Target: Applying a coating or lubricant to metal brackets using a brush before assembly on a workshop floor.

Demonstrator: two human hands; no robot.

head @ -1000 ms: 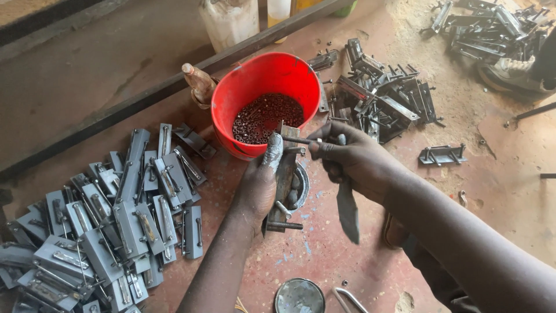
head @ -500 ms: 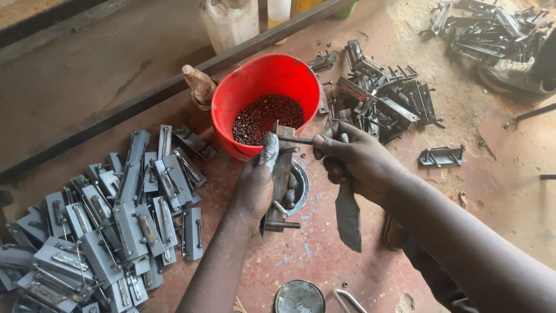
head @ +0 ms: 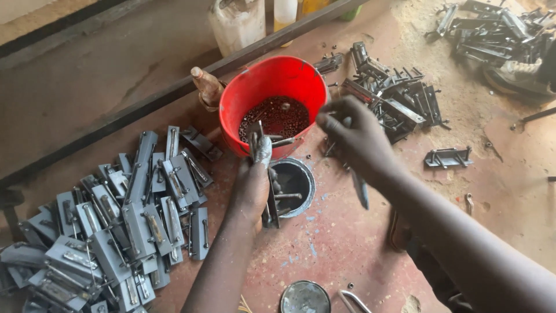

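The reddish concrete floor [head: 347,243] carries everything here, dusted with sawdust toward the upper right. At the left lies the biggest heap, a spread of grey metal latch plates [head: 110,232] stacked flat and overlapping. A second, darker pile of latch parts [head: 394,98] sits to the right of the red bucket [head: 272,81], and a third pile [head: 492,29] lies at the top right corner. The bucket stands near the middle, holding small rusty brown screws [head: 278,116]. Behind it a long dark metal bar [head: 145,104] runs across the floor, with a whitish plastic jug [head: 234,23] beyond it and a small brown bottle [head: 205,87] leaning just beside the bucket. Below the bucket sits a small round tin [head: 295,182]. The left hand [head: 252,185] has its grip clamped on a metal latch piece [head: 270,200], held upright just in front of the bucket and over the tin, with pins sticking out sideways. The right hand [head: 353,139] hovers by the bucket's right rim, fingers curled together around a dark-handled tool [head: 360,188] that hangs downward. A single latch [head: 447,157] lies apart at the right.
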